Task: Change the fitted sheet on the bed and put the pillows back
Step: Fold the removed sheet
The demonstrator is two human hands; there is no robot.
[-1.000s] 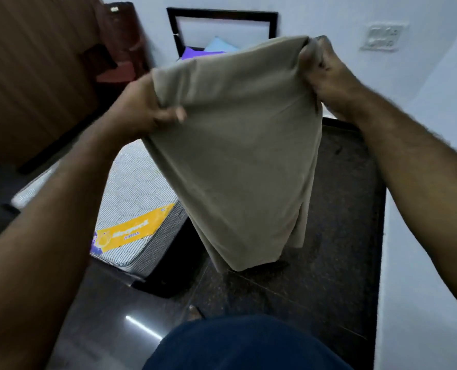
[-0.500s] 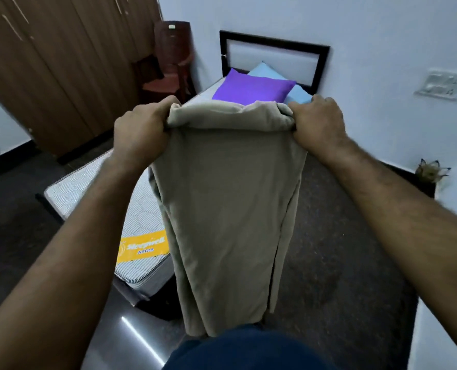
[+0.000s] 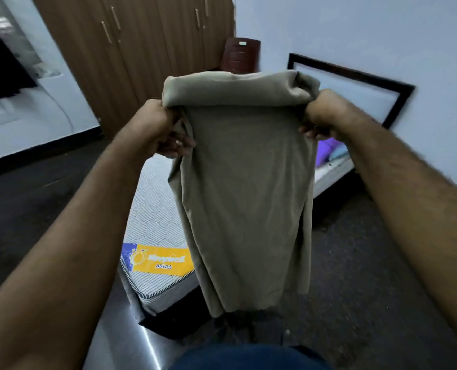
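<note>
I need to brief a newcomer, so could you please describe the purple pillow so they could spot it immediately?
Find the black-framed headboard against the right wall. Below it, on the bare mattress, the purple pillow peeks past the held-up sheet. A pale blue pillow lies beside it.

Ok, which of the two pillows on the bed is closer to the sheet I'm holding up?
The purple pillow. It shows right beside the hanging sheet's edge, while the light blue pillow lies farther right, toward the wall.

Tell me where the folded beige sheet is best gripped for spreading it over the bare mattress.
Probably where it is held now: the two top corners of the beige sheet, left hand and right hand coming from either side. The rest hangs free, folded lengthwise, so it can drop open over the mattress.
</note>
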